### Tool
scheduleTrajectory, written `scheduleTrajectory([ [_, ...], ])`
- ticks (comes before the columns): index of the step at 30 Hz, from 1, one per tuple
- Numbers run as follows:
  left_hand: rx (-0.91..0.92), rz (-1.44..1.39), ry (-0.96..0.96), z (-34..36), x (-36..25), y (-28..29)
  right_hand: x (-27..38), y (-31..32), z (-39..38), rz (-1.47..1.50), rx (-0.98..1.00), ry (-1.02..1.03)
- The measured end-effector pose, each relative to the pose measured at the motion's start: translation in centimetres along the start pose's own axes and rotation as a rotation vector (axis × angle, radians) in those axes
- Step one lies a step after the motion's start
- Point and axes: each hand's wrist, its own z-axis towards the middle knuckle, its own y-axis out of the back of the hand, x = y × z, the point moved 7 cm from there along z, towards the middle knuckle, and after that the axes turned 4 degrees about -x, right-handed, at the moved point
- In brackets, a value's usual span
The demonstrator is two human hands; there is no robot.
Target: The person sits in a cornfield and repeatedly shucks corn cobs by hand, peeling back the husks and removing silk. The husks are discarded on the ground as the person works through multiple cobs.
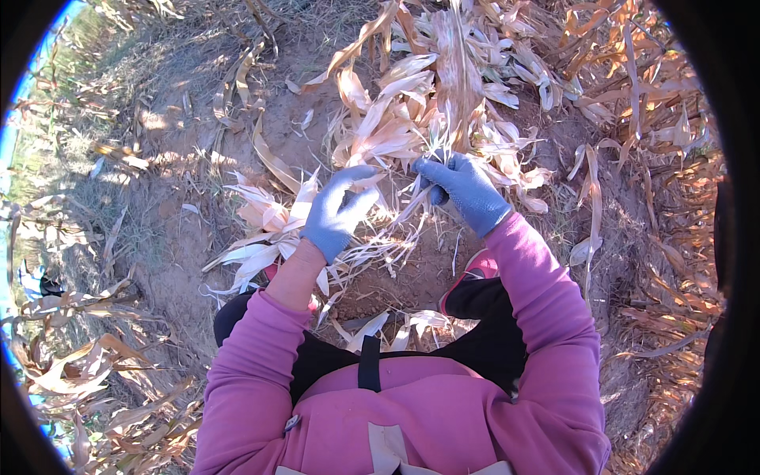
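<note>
My left hand (334, 215), in a grey-blue glove, hovers over dry corn husks with its fingers bent and apart from the thumb. Nothing shows between them. To its right, my right hand (467, 190), gloved alike, is closed on a bunch of dry corn leaves (456, 79). The bunch stretches away from the fist and is smeared by motion. Thin pale strips (412, 204) hang by the right fingers. A heap of pale corn husks (388, 131) lies just beyond both hands. More husks (265, 218) lie beside my left wrist.
Dry corn plants (665, 103) line the right side, and more dead leaves (71, 372) lie at the lower left. Bare soil (170, 214) strewn with dry grass runs between. My red shoe (479, 265) is close below my right hand. Shredded strips (372, 253) lie between my feet.
</note>
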Motion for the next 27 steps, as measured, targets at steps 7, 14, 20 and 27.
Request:
scheduleTrajectory([
  [7,-0.4,-0.436,0.192,1.3,1.8,7.1,-0.6,3.2,0.7,0.09,-0.093,-0.025],
  [14,-0.06,-0.141,0.072,1.0,2.1,2.0,-1.8,0.1,0.7,0.024,0.06,-0.109],
  [20,0.148,-0.161,0.174,0.3,1.7,-0.7,-1.3,-2.4,-0.5,0.278,0.192,-0.161],
  [27,0.424,-0.75,0.509,-2.4,0.3,-3.5,-0.6,-3.9,-1.9,0.344,0.266,-0.237],
])
